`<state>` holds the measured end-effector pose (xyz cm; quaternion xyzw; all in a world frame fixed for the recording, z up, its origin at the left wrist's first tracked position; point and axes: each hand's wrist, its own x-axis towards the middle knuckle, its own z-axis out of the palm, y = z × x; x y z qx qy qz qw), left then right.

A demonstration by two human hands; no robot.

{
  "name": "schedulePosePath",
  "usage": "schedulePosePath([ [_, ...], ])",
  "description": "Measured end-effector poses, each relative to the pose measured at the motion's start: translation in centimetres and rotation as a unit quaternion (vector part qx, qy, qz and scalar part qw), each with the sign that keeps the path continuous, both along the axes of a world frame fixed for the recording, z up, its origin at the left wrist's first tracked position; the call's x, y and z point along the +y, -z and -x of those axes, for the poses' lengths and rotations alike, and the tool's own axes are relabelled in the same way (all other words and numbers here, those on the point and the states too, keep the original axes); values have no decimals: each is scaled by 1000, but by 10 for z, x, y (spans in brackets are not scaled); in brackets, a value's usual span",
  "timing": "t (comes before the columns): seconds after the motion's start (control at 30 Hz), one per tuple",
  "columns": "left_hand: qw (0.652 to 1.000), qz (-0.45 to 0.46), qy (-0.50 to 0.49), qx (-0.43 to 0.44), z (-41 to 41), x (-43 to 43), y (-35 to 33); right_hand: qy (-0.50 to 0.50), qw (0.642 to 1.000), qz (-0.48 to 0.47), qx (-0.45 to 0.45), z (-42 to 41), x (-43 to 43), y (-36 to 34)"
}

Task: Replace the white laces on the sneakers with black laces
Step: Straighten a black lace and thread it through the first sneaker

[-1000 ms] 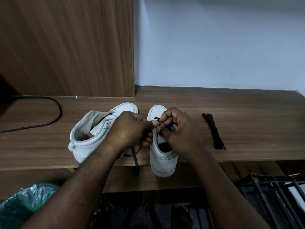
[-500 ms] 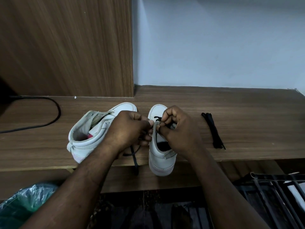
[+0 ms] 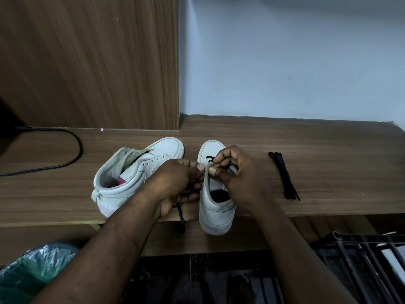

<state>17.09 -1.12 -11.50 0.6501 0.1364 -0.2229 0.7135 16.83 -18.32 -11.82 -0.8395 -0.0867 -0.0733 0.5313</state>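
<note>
White upright sneaker (image 3: 215, 207) betw. both hands; right hand (image 3: 240, 176) & left hand (image 3: 175, 183) fingers pinched on black lace (image 3: 210, 159) at eyelets.

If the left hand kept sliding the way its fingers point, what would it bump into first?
Probably the right hand, working on the upright sneaker; the left hand already nearly touches it, though depth is unclear.

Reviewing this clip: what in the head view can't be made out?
- Eyelets on the right sneaker: hidden by the right hand.
- Black lace path: hidden under the left hand.
- Left sneaker lacing: partly hidden by that hand.
- Spare lace bundle: count too small to tell.
</note>
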Motion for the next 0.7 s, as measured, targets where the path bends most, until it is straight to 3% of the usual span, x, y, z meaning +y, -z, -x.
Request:
schedulePosePath([
  [0.13, 999, -35, -1, -17, 0, -7, -1, -6, 1000, 8, -7, -1, 0, 0],
  [0.23, 985, -172, -8, -25, -4, 1, 0, -15, 1000, -2, -5, -2, -3, 2],
  [0.3, 929, -361, 59, -57, -5, 14, 2, -11, 1000, -24, 1, -1, -4, 4],
  [0.37, 871, -463, 144, -78, -1, 18, -1, 3, 998, -67, 18, -3, -4, 5],
  [0.43, 868, -459, 173, -83, 4, 14, -3, 13, 993, -109, 30, -5, -5, 5],
  [0.53, 879, -443, 83, -154, 3, 8, -3, 21, 992, -126, 23, -8, -7, 4],
  [0.63, 908, -347, -4, -235, -1, 8, -4, 25, 991, -126, 24, -6, -6, 8],
  [0.7, 925, -286, 6, -249, -2, 6, -4, 32, 990, -136, 26, -6, -7, 9],
])
